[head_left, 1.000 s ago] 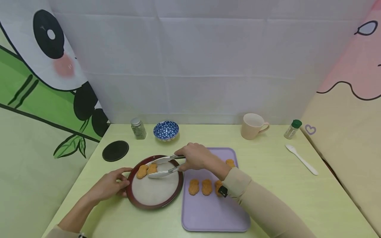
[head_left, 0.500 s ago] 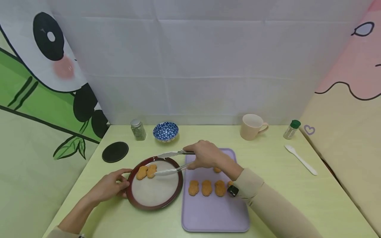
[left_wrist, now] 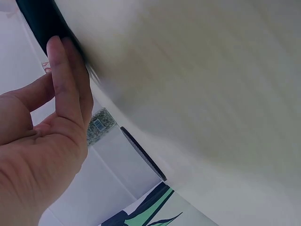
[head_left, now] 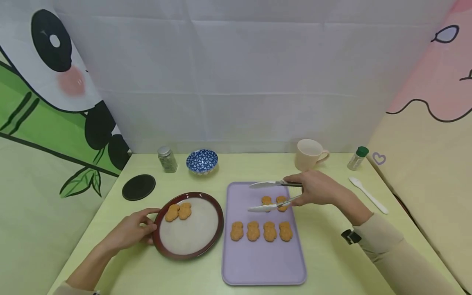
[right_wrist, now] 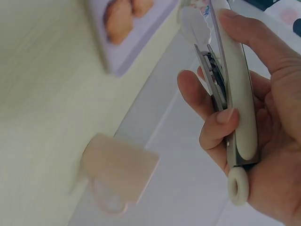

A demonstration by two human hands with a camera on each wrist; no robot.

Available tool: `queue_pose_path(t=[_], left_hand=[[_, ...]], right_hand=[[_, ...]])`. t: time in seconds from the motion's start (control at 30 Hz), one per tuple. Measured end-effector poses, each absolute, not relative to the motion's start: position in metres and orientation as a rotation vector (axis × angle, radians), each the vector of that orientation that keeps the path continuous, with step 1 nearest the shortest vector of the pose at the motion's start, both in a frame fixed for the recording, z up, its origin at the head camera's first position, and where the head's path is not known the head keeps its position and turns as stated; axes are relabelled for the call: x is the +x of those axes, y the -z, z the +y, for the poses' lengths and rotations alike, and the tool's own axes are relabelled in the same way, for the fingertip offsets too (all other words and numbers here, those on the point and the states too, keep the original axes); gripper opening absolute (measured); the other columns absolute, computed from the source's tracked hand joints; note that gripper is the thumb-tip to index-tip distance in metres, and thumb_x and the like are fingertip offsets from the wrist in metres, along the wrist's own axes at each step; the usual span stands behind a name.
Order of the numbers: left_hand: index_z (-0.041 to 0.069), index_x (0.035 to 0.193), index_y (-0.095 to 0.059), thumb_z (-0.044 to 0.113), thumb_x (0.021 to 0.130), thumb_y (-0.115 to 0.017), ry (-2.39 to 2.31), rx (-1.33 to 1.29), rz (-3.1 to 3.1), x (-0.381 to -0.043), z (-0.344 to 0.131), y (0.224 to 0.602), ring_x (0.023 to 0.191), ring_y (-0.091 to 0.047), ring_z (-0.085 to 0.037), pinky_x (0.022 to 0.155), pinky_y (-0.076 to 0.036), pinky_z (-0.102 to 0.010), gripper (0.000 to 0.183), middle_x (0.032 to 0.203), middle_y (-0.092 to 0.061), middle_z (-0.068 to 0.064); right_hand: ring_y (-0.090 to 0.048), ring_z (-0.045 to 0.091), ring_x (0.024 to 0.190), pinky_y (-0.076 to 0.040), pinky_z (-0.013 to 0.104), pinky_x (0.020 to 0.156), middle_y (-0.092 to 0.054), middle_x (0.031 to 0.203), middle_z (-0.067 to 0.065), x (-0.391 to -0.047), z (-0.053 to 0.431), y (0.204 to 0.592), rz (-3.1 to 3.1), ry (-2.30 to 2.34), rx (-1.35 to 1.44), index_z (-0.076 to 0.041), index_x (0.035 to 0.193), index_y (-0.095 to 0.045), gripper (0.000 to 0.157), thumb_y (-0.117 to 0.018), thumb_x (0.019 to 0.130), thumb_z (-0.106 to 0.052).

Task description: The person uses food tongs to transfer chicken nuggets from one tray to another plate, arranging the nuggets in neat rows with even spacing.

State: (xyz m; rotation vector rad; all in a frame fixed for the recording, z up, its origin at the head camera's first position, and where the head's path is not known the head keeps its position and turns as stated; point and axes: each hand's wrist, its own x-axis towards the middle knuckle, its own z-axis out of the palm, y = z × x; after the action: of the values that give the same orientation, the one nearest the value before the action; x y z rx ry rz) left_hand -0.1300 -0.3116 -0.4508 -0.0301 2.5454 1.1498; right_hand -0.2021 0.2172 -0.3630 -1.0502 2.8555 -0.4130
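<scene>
My left hand (head_left: 127, 233) holds the left rim of a brown-rimmed round plate (head_left: 180, 257). In the left wrist view its fingers reach up to the dark plate edge (left_wrist: 47, 23). Two golden-brown, bear-shaped nuggets (head_left: 185, 211) lie side by side on the plate's upper left. My right hand (head_left: 318, 188) grips a pair of tongs (right_wrist: 241, 94) by the pale handles. Their white tips (head_left: 263, 208) are spread apart with nothing between them, over the far part of a lilac tray (head_left: 263, 266). Several similar nuggets (head_left: 269, 232) lie on the tray in two rows.
Along the back stand a seasoning jar (head_left: 167, 159), a blue patterned bowl (head_left: 202, 161), a pale pink mug (head_left: 308, 155) and a green-capped shaker (head_left: 357, 158). A black round coaster (head_left: 138, 187) lies at left, and a white spoon (head_left: 368, 195) at right.
My right hand has carried the tongs rightward from the plate to above the tray, their tips parting from the second nugget on the plate. My left hand stays at the rim.
</scene>
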Motion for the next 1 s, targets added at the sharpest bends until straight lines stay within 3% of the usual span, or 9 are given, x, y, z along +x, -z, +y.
queue_pose_path(t=[0.37,1.0], left_hand=[[0.009,0.139,-0.042,0.006,0.091,-0.059,-1.14,-0.048,2.547,-0.129,-0.31,0.448,0.063,-0.064,-0.021,0.058,-0.048,-0.029,0.05,0.086,-0.06,-0.008],[0.008,0.139,-0.041,0.007,0.091,-0.059,-1.134,-0.038,2.55,-0.127,-0.308,0.446,0.063,-0.063,-0.021,0.058,-0.046,-0.028,0.051,0.086,-0.06,-0.008]], right_hand=[[-0.041,0.006,0.057,-0.036,0.029,0.057,-0.052,0.068,-0.013,-0.204,0.259,0.376,2.823,0.29,-1.006,-0.013,0.122,-0.064,0.062,-0.081,0.069,-0.038],[-0.043,0.007,0.06,-0.037,0.029,0.058,-0.059,0.075,-0.013,-0.2,0.24,0.366,2.841,0.347,-1.046,-0.012,0.119,-0.066,0.055,-0.081,0.071,-0.034]])
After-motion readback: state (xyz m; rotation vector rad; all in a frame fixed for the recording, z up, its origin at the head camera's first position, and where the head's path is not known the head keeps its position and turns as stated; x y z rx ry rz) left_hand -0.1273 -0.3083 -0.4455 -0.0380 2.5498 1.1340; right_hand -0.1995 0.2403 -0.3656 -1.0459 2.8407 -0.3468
